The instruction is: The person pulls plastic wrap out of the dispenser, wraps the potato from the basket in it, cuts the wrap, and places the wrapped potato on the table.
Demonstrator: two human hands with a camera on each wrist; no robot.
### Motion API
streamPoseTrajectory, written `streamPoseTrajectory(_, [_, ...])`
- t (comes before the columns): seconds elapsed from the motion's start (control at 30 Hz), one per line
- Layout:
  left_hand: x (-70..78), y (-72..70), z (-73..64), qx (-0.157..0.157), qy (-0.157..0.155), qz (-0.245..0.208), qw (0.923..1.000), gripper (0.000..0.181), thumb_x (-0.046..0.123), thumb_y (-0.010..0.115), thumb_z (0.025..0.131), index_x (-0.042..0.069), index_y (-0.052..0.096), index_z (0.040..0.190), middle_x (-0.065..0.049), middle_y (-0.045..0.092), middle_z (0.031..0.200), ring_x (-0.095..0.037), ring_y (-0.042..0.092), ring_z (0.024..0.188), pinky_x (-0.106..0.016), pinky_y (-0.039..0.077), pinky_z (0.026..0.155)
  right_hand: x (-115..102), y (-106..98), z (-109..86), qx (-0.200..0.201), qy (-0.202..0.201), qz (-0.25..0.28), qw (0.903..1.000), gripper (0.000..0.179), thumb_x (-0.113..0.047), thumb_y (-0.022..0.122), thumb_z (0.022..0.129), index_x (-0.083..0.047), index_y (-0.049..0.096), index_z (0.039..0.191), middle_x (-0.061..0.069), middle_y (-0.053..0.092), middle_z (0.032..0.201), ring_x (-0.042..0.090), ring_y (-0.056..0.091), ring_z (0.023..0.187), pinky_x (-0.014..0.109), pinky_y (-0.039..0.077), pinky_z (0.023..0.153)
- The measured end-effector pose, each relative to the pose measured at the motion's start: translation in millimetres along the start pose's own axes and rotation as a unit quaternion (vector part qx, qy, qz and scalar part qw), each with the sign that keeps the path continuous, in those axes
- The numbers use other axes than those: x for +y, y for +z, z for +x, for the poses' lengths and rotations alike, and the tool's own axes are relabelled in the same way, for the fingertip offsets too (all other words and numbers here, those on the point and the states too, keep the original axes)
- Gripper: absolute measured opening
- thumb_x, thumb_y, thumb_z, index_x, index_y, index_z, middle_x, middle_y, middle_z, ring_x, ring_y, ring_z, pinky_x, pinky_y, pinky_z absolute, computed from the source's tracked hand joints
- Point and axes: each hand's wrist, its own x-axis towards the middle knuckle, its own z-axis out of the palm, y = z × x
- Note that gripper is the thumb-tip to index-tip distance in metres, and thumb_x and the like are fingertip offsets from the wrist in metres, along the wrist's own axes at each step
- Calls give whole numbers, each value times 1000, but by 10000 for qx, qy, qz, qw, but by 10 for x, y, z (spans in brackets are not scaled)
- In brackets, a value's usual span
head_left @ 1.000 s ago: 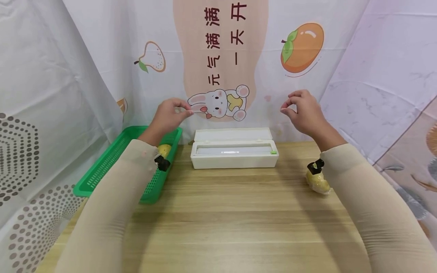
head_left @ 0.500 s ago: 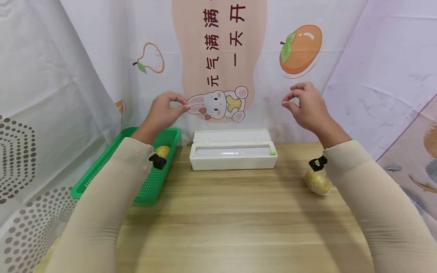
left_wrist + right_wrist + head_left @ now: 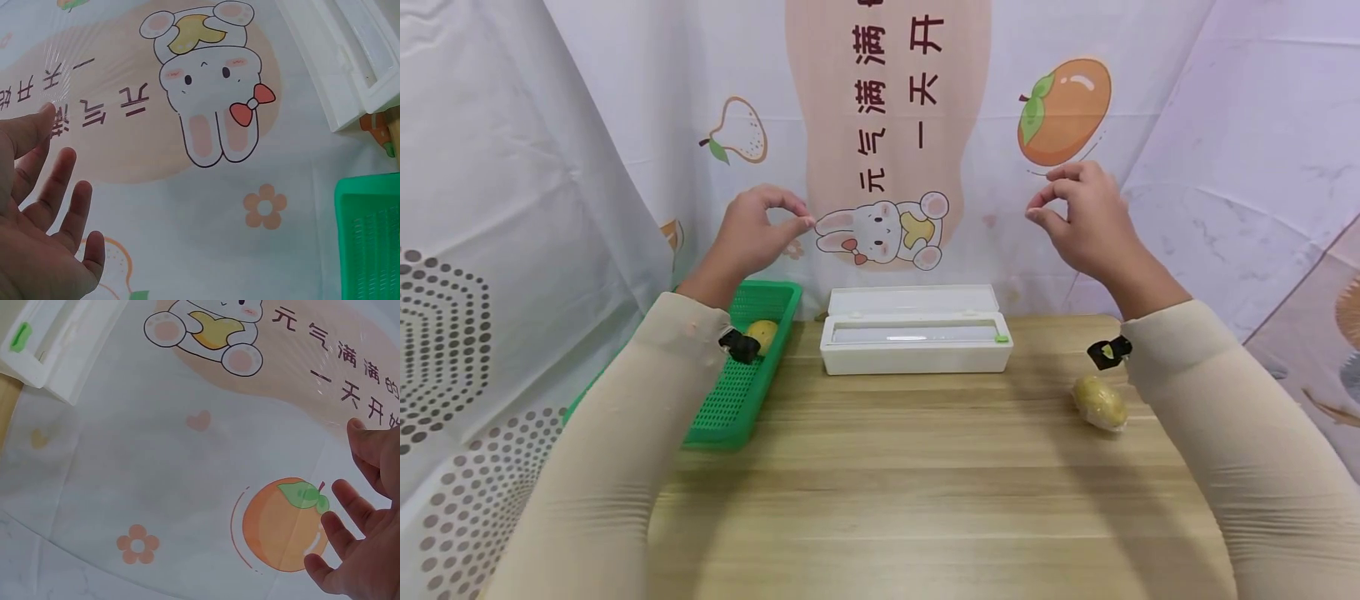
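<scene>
My left hand (image 3: 752, 233) and right hand (image 3: 1090, 218) are raised above the table at the back, thumb and forefinger of each pinched together. Faint shiny streaks by the fingertips in both wrist views show a clear sheet of cling film (image 3: 57, 87) between them; its full outline is too transparent to make out. Below and between the hands stands a white cling film dispenser (image 3: 917, 360), its lid up and a green slider (image 3: 1002, 339) at its right end. A yellowish oval thing in clear wrap (image 3: 1100, 403), perhaps a potato, lies under my right wrist.
A green plastic basket (image 3: 770, 375) at the left holds an unwrapped yellow oval thing (image 3: 763, 335), partly behind my left arm. A printed cloth backdrop (image 3: 985, 100) hangs right behind the dispenser. The wooden tabletop (image 3: 910, 483) stretches out in front.
Both hands have risen, and they have drawn slightly farther apart, still pinching. The dispenser, basket and wrapped oval thing stay in place.
</scene>
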Motion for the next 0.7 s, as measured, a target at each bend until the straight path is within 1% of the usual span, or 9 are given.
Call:
streamPoseTrajectory(0.17, [34, -63, -4, 132, 167, -36, 9998, 30, 35, 73, 97, 6, 74, 106, -7, 64, 132, -25, 52, 131, -49, 41, 113, -31, -77, 3, 71, -18, 31, 10000, 22, -22, 67, 101, -2, 76, 104, 20, 52, 145, 40, 37, 142, 70, 26, 111])
streamPoseTrajectory(0.37, [103, -146, -30, 286, 398, -131, 9987, 30, 36, 74, 97, 7, 75, 105, -6, 65, 130, -22, 53, 130, -48, 41, 112, -105, -176, -17, 203, -80, 140, 9997, 21, -21, 68, 100, -2, 76, 104, 19, 52, 145, 38, 37, 142, 66, 24, 114])
streamPoseTrajectory(0.5, [140, -194, -100, 356, 506, -110, 9980, 32, 39, 73, 97, 7, 75, 104, -5, 65, 132, -21, 52, 132, -48, 40, 113, -147, -232, -77, 323, -222, 214, 9990, 19, -19, 69, 99, -1, 76, 102, 19, 53, 144, 36, 38, 142, 62, 25, 116])
streamPoseTrajectory(0.7, [187, -248, -246, 423, 771, -220, 9959, 32, 37, 75, 96, 5, 75, 101, -5, 66, 130, -21, 51, 134, -51, 39, 115, -182, -312, -223, 537, -481, 355, 9968, 14, -15, 72, 97, -1, 76, 98, 19, 55, 141, 35, 41, 141, 58, 26, 115])
